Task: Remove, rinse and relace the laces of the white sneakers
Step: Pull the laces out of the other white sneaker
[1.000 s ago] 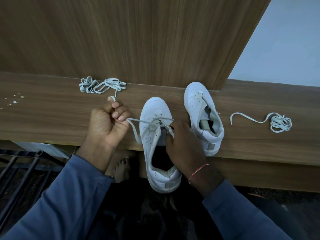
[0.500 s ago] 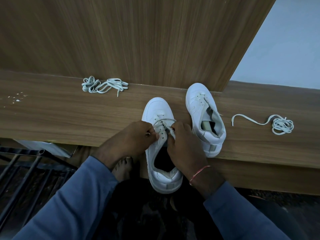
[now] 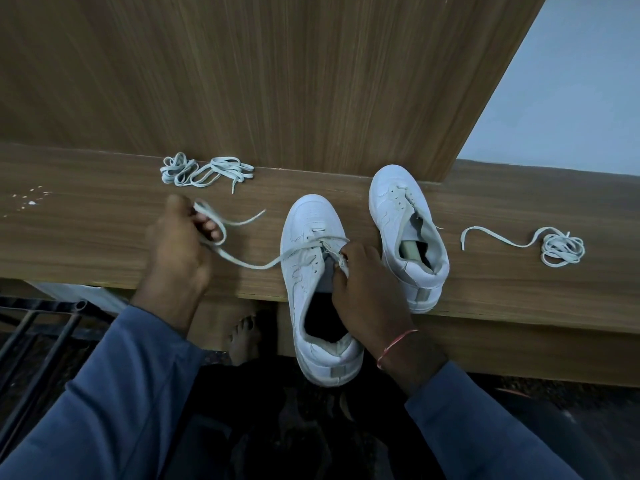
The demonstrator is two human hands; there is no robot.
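Closest in, the low white leather sneaker lies with its long axis running 6 to 12: heel hanging off the near edge of the brown wood-grain surface, toe at 12. The right hand sits over the tongue, grip pinched on the flat white lace right at the eyelets. From there the lace trails slack toward 9 o'clock to the left hand, whose grip is curled round a loop of it, loose tip poking toward 3. So the free end lies at 9 from the shoe and the left hand has it. My guess is that tip goes back toward 3 into the next open eyelet, since only the toe-end rows look laced.

Further back at 1 o'clock, the second white sneaker has no lace. A bundled white lace lies at 3, and a tangled white lace at 11 by the upright wood panel.
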